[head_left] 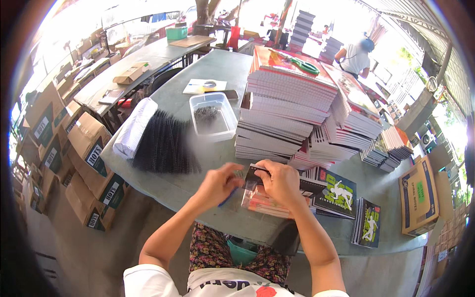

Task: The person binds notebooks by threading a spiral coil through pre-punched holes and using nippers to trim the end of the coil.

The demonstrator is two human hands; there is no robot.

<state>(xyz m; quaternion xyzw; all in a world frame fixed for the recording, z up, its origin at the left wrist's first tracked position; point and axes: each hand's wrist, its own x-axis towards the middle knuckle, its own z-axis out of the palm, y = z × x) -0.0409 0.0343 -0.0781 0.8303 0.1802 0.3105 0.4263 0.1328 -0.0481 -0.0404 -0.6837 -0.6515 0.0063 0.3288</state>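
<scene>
Fingers of my right hand (282, 182) pinch a dark notebook (253, 177), long axis left-to-right, in front of the book stack (289, 94); my left hand (217, 183) curls by the notebook's left end, grip unclear.

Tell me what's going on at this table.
The person's right hand holds a dark-covered notebook, with the left hand close to its left end. Beyond stand stacks of white-paged, red-topped books; a heap of black spiral bindings lies to the left, and black notebooks with green-and-white covers lie to the right.
</scene>
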